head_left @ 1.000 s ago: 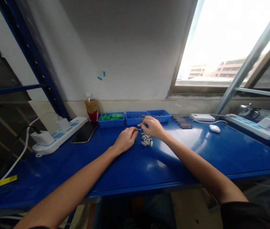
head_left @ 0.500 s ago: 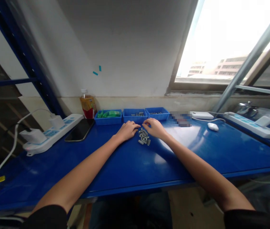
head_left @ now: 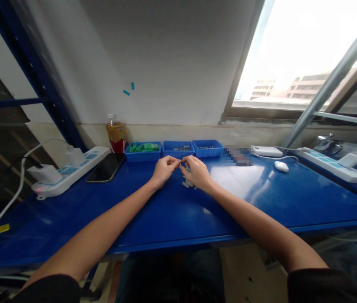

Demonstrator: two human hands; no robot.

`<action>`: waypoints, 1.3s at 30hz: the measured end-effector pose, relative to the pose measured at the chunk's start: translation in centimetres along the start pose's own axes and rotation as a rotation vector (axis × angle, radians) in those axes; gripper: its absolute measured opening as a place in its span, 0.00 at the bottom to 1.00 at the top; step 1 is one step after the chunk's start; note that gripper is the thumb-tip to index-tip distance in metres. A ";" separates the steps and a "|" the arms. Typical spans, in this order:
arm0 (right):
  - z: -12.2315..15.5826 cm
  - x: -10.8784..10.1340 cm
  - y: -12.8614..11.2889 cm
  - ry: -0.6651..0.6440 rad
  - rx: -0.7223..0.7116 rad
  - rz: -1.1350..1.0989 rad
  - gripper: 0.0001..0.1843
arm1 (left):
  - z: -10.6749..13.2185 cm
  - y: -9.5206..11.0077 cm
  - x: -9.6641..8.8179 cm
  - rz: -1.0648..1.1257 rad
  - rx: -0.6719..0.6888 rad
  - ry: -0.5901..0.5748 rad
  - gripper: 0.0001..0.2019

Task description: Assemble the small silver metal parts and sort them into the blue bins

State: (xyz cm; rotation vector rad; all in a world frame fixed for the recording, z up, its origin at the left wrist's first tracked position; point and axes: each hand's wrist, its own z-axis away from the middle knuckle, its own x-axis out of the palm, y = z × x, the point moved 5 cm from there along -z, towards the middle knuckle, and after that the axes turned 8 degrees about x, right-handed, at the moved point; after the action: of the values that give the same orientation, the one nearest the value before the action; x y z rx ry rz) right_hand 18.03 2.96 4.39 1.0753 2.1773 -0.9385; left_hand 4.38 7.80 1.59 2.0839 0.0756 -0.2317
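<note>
My left hand (head_left: 163,171) and my right hand (head_left: 197,172) meet fingertip to fingertip above the blue table (head_left: 172,214). Both are closed in a pinch. A small metal part (head_left: 180,163) shows between the fingertips; its exact kind is too small to tell. Partly hidden under my right hand lies a pile of small grey metal cylinders (head_left: 186,184). Behind the hands stand three blue bins: the left bin (head_left: 143,157) holds green packets, while the middle bin (head_left: 178,154) and the right bin (head_left: 208,154) hold small metal pieces.
To the left are a phone (head_left: 106,168), a white power strip (head_left: 50,189) with plugs, and a drink bottle (head_left: 117,134). On the right lie a white power bank (head_left: 267,151), an earphone case (head_left: 281,166) and another power strip (head_left: 332,166). A wall rises behind the bins.
My hands have come together at the fingertips, with a small metal part now between them. My right hand has moved left and covers more of the pile.
</note>
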 end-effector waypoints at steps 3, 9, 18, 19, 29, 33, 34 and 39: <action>-0.1 -0.1 0.2 0.027 -0.013 -0.024 0.05 | 0.3 0.5 0.5 0.079 0.000 0.016 0.14; -0.2 0.0 0.5 0.046 -0.043 -0.149 0.05 | 0.6 1.2 0.7 0.219 -0.053 -0.002 0.14; -0.2 0.6 0.9 -0.022 -0.015 -0.109 0.07 | 1.1 0.8 1.2 0.144 -0.024 -0.089 0.16; -0.2 0.8 1.0 -0.032 -0.011 -0.107 0.07 | 1.1 0.7 1.3 0.118 -0.019 -0.091 0.16; -0.3 0.9 1.2 -0.103 -0.087 -0.182 0.12 | 0.9 0.3 0.9 0.064 0.002 -0.063 0.14; -0.2 0.7 0.9 -0.072 -0.053 -0.154 0.08 | 1.0 0.5 0.9 0.063 -0.009 -0.060 0.15; -0.2 0.7 0.9 -0.070 -0.053 -0.144 0.08 | 1.0 0.5 0.9 0.060 -0.007 -0.058 0.14; -0.2 1.0 1.1 -0.079 -0.077 -0.100 0.08 | 0.9 0.5 1.0 0.079 0.008 -0.068 0.12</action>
State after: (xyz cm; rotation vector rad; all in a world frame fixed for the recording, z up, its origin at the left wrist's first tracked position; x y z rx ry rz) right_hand 18.40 4.07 3.43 0.8861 2.2005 -0.9171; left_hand 5.30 6.74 1.36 2.0798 -0.0488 -0.2551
